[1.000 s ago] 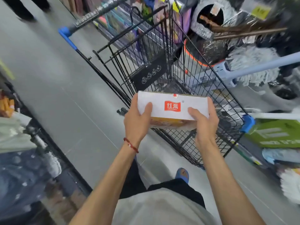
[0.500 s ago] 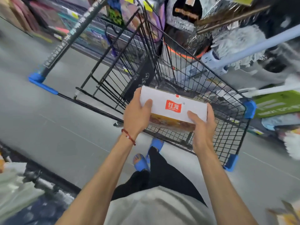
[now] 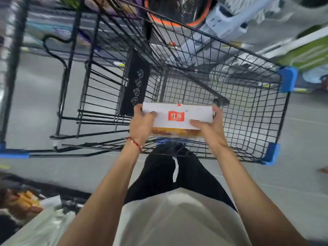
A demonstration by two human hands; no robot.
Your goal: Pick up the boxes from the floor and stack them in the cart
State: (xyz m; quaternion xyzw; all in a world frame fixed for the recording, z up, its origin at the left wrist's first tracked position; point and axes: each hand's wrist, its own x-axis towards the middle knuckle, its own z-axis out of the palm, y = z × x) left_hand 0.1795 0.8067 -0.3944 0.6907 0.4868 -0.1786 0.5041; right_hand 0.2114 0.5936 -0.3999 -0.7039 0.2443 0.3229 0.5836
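Head view looks straight down on a black wire shopping cart [image 3: 248,112] that stands on a grey floor [image 3: 35,96]. Both hands hold one flat box [image 3: 191,114] over the basket, close to the near side of the cart. The box is white on top with a red logo [image 3: 176,116] in the middle, and its front side is orange-yellow. The left hand [image 3: 142,123] grips the left end, with the thumb on the white top and the fingers curled round the edge; a red string bracelet [image 3: 134,143] is on this wrist. The right hand [image 3: 207,126] grips the right end, also with the thumb on top. The box is held about level, but I cannot tell if it is lower than the rim. A black flap with round white icons [image 3: 135,89] hangs just beside the left hand. Blue bumpers [image 3: 287,79] cover the right corners of the cart
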